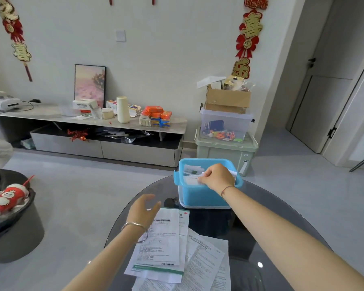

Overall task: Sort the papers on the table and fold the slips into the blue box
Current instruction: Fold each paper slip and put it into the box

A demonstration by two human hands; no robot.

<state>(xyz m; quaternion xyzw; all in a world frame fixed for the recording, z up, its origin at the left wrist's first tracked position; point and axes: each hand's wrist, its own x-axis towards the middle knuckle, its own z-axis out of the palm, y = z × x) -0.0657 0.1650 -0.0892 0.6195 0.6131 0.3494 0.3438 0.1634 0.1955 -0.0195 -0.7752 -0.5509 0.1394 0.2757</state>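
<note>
A blue box [200,196] stands at the far side of the round dark glass table [261,211]. Folded white slips [190,170] lie inside it. My right hand [215,176] is over the box's opening and pinches a folded white slip [192,180] at the box's near rim. A loose stack of printed papers [166,240] lies on the table in front of me, the top sheets overlapping. My left hand [143,208] hovers with relaxed fingers above the far left corner of that stack, holding nothing.
A dark round bin [15,227] with red and white packaging stands on the floor to the left. Beyond the table are a low TV cabinet [105,143] with clutter and stacked storage bins [225,148] topped by a cardboard box.
</note>
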